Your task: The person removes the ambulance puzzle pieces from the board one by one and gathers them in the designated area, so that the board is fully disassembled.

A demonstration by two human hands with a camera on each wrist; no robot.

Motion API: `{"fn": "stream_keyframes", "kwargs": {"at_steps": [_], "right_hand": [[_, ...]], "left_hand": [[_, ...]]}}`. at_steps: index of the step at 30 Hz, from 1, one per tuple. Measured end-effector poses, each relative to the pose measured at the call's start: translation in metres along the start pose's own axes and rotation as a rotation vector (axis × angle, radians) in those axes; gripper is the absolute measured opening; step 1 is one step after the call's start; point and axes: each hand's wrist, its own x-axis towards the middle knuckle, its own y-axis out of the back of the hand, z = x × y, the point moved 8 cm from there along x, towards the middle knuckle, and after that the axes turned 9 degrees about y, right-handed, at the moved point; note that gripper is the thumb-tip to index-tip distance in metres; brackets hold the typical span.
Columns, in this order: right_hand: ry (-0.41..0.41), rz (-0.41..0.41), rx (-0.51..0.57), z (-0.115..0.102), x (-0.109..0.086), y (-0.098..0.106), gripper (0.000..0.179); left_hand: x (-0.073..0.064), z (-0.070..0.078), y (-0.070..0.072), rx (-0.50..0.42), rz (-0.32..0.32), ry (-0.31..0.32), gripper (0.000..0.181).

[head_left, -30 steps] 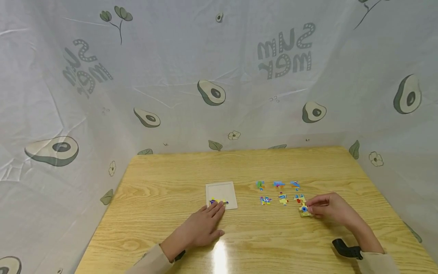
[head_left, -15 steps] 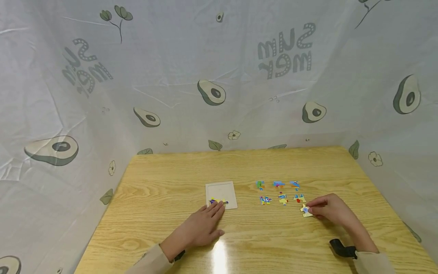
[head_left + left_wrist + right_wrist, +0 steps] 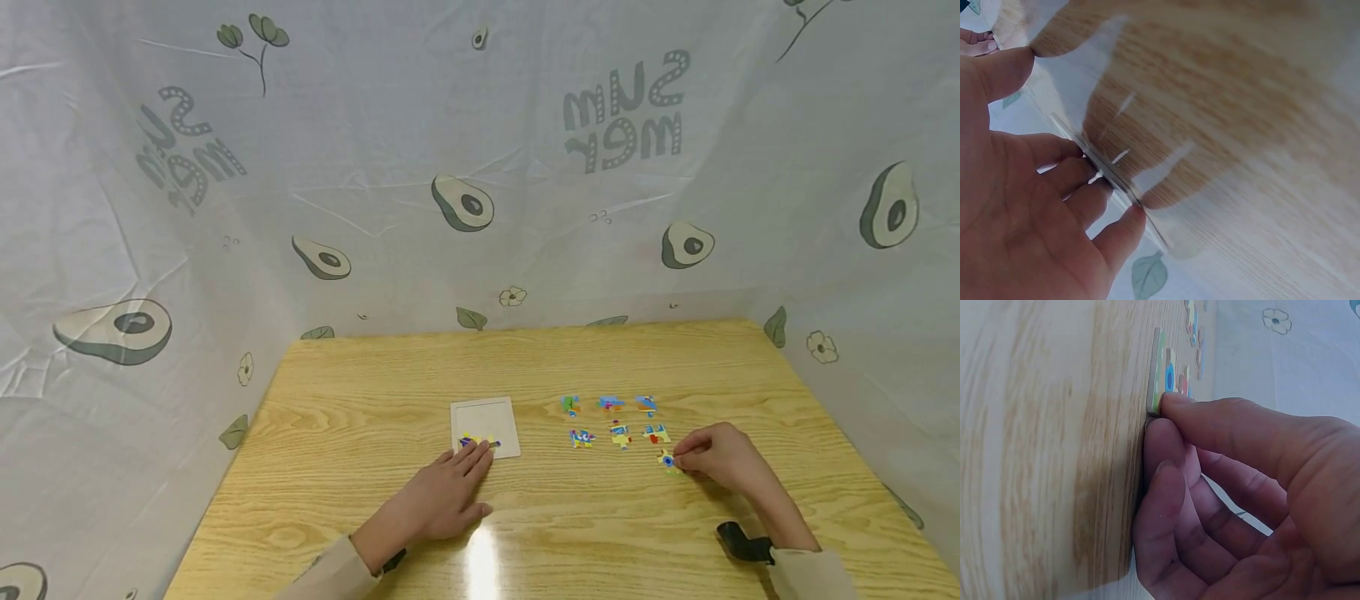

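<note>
In the head view my left hand point(image 3: 442, 500) rests palm down, fingers straight, on the near edge of a shallow pale puzzle tray point(image 3: 491, 417). Purple and yellow puzzle pieces point(image 3: 468, 442) lie along the tray's near side, partly hidden by the fingertips. To the right, my right hand point(image 3: 720, 458) pinches a yellow jigsaw piece point(image 3: 666, 460) with a blue round spot between thumb and index finger. The right wrist view shows this jigsaw piece point(image 3: 1157, 372) from its edge, low at the wooden surface, its near end at the fingertips.
Several loose jigsaw pieces stand in two rows right of the tray, among them a green one point(image 3: 571, 405) and a red-and-blue one point(image 3: 657, 434) just beyond my right hand. The wooden table point(image 3: 360, 400) meets a patterned cloth point(image 3: 525, 250) at its back and sides.
My right hand and forearm have shifted slightly left. The jigsaw piece it holds looked paler half a second ago and has turned a little. My left hand has stayed still on the tray.
</note>
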Motion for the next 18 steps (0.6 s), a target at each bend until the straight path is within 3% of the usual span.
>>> {"fn": "stream_keyframes", "kwargs": {"at_steps": [18], "right_hand": [[0.001, -0.023, 0.052, 0.0026, 0.0009, -0.0002, 0.024]], "left_hand": [[-0.0007, 0.0019, 0.001, 0.005, -0.005, 0.018, 0.074]]}}
